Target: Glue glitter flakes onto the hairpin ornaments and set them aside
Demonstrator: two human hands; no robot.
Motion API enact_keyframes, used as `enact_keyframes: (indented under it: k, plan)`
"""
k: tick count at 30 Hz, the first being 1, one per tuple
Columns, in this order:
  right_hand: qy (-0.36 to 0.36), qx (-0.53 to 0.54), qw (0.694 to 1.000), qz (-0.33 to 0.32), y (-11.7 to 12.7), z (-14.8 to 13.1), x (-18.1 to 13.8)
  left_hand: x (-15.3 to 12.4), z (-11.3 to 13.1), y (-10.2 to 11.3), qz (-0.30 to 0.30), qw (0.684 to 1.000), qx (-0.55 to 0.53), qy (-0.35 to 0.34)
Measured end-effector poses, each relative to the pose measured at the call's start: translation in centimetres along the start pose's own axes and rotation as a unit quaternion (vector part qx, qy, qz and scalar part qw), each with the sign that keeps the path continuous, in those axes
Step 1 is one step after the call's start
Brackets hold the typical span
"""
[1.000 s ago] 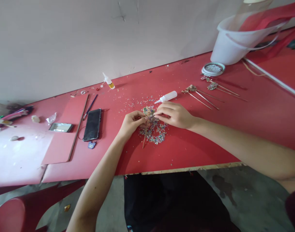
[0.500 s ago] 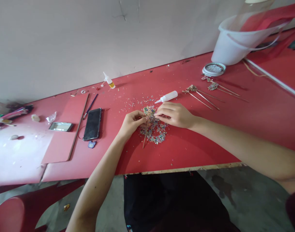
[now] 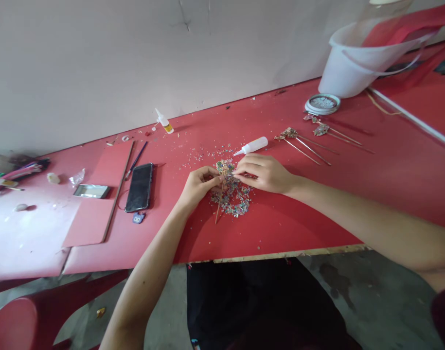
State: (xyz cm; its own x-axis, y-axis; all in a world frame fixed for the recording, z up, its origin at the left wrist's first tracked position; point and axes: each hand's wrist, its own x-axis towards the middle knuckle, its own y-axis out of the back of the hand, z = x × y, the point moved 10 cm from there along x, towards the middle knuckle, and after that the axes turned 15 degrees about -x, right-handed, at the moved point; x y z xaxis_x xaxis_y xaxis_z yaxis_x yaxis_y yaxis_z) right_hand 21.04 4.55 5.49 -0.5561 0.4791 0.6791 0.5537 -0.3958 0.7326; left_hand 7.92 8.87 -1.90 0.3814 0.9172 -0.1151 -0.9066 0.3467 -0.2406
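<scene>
A: What is the left hand (image 3: 198, 187) doing?
B: It is pinching the stick (image 3: 219, 205) near its top, fingers curled tight.
A: And the right hand (image 3: 265, 173)?
B: Its fingertips are closing on the ornament (image 3: 224, 168) at the stick's far end, over the pile of bits (image 3: 238, 200) in the middle of the table (image 3: 353, 194), with the squeeze bottle (image 3: 254, 145) lying just beyond.

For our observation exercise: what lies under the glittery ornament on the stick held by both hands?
A pile of coloured flakes on the red table lies beneath the ornament; its stick crosses the pile. The left hand and right hand hide its upper part.
</scene>
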Motion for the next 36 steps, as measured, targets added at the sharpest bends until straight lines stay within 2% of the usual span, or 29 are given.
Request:
enact_keyframes:
  k: [28,32,36]
  plan:
    - [-0.004,0.025,1.0,-0.001,0.0,0.1,-0.1,-0.1,0.2,-0.2,-0.007,1.0,0.001,-0.005]
    - [-0.044,0.074,0.996,0.018,0.4,0.9,-0.1,-0.1,0.2,-0.1,-0.003,1.0,-0.002,-0.005]
    - [-0.119,0.115,0.986,0.018,0.2,2.2,-0.3,-0.1,0.3,-0.2,-0.007,1.0,-0.01,-0.01]
